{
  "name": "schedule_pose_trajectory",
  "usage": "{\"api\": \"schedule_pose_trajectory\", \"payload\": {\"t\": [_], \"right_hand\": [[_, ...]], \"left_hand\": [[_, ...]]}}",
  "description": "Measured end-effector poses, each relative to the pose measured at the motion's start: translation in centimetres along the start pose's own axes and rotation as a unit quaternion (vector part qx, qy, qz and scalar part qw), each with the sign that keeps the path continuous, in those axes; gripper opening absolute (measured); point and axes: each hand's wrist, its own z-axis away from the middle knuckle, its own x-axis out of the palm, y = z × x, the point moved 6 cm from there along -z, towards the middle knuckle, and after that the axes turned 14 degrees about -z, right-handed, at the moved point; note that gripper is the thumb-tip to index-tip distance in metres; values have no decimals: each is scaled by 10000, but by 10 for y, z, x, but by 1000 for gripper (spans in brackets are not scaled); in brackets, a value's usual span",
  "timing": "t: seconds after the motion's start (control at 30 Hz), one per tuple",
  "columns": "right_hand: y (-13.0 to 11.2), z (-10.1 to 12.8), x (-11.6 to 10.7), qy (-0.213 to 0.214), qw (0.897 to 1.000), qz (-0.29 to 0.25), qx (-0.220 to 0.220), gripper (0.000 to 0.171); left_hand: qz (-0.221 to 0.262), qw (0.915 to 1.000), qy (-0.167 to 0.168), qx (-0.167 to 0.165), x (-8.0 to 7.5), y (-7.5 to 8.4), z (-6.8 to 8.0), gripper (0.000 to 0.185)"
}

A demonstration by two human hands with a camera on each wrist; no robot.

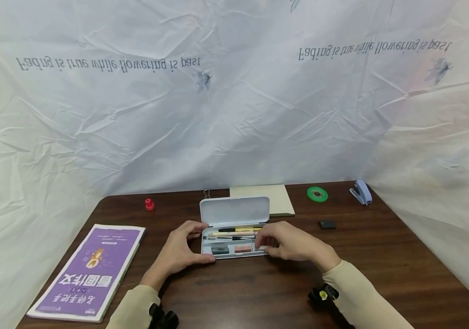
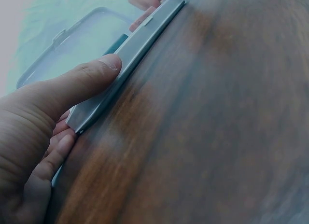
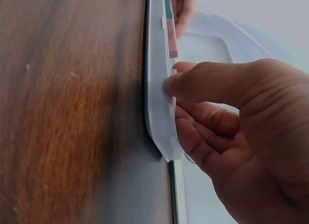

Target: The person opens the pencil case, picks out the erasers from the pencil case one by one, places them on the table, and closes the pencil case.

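A pale blue-grey pencil case (image 1: 234,257) lies on the table with its lid (image 1: 234,211) raised. Pens and pencils (image 1: 234,233) fill its back part; a dark green block (image 1: 220,251) and a pink block (image 1: 242,249) sit in the front compartments. My left hand (image 1: 181,246) grips the case's left end, thumb on the front wall, fingers at the side. At the right end, my right hand (image 1: 290,240) pinches a small white block (image 1: 263,247), mostly hidden by the fingers. In the right wrist view, its thumb touches the case's front rim.
A purple book (image 1: 90,274) lies at left, a red cap-like piece (image 1: 149,204) beyond it. Behind the case are a binder clip (image 1: 206,193) and a cream pad (image 1: 279,201). To the right are green tape (image 1: 317,194), a black block (image 1: 327,224) and a blue stapler (image 1: 361,192).
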Motion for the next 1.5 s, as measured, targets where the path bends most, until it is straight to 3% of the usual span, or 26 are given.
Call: {"api": "schedule_pose_trajectory", "payload": {"t": [0.37, 0.87, 1.13, 1.5], "right_hand": [[3, 0, -5, 556, 9983, -144, 137, 20], [-3, 13, -31, 1256, 9911, -399, -177, 28], [7, 42, -62, 1772, 9841, -89, -73, 31], [32, 102, -101, 2565, 9648, 490, 297, 30]], "left_hand": [[-3, 10000, 19, 33, 0, -1, -1, 89], [-21, 10000, 44, 74, 1, -2, -1, 90], [-23, 10000, 44, 12, 1, -3, 0, 91], [26, 10000, 52, 44, 1, -2, -1, 91]]}}
